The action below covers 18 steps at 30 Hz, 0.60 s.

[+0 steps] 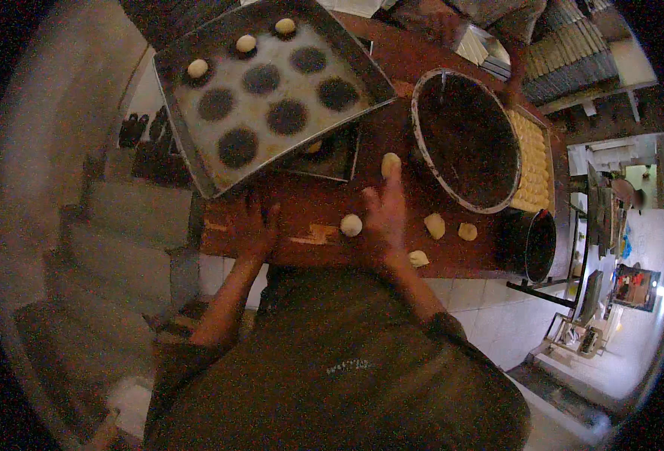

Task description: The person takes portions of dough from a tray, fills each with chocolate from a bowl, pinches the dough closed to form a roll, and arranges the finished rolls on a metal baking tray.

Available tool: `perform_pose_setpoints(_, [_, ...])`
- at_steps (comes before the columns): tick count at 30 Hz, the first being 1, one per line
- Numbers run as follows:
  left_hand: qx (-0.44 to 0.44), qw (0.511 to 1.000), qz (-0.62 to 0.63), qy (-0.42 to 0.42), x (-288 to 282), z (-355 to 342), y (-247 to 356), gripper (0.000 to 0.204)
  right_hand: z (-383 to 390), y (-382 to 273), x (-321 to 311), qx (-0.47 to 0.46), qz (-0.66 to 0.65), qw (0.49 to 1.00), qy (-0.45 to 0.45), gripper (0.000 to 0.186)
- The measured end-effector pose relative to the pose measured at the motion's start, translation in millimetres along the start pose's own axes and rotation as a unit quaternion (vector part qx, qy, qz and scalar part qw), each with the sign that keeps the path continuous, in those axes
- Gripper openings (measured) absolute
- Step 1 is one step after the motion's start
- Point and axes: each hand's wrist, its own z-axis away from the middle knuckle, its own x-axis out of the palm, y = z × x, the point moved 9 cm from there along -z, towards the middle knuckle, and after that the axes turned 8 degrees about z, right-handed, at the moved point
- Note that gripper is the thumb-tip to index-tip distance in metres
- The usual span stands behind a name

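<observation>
Two hands rest on our brown table (pixel 302 207). Our right hand (pixel 384 218) lies flat, fingers spread, between a dough ball (pixel 351 225) and another dough piece (pixel 390 164) at its fingertips. Our left hand (pixel 255 229) is open, palm down, below the tray (pixel 189 161).

The bench (pixel 309 210) is showing a reddish-brown wooden top with a dull, worn finish, and the dough balls (pixel 351 225) lying on it are looking pale, soft and matt. The baking tray (pixel 197 161) is looking like grey metal, dulled and dusted pale with dark round patches, while the big round bowl (pixel 463 139) is showing a thin light metal rim around a dark, matt inside.
</observation>
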Motion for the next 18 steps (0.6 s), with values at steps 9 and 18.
perform_pose_setpoints(9, [0.009, 0.999, -0.034, -0.011, 28.5, -5.3, -10.7, 0.072, 6.9, -18.5, 68.0, -0.320, 0.090, 0.933, -0.137, 0.047])
perform_pose_setpoints(18, [-0.005, 0.992, 0.068, 0.104, 47.3, -7.0, -7.8, 0.071, -121.3, -171.3, 49.8, -0.361, 0.195, 0.912, -0.001, 0.028])
